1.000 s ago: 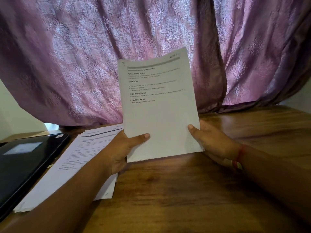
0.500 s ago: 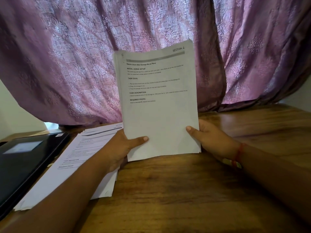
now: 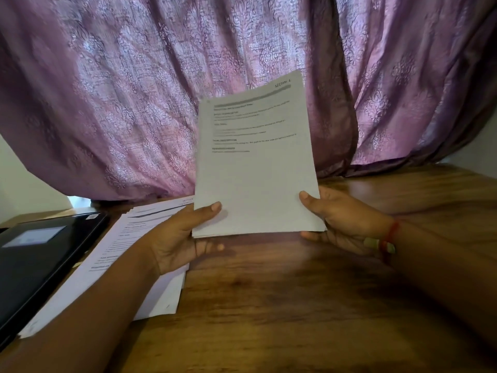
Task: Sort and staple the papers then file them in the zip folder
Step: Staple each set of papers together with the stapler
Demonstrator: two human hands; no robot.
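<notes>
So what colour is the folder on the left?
Black, with a pale label on its cover: the folder shows in the head view, beside the loose papers.

Blurred print on held papers (image 3: 255, 168)

Two hands: the left hand (image 3: 178, 236) and the right hand (image 3: 345, 223), both gripping one sheaf (image 3: 255, 168) of printed sheets held upright; how many sheets it holds cannot be told. One more pile (image 3: 107, 267) of printed papers lies on the one wooden desk (image 3: 295, 305); its count too cannot be told. One black folder (image 3: 35, 262) at the left. One red wristband (image 3: 390, 238). One purple curtain (image 3: 121, 90) behind
</notes>
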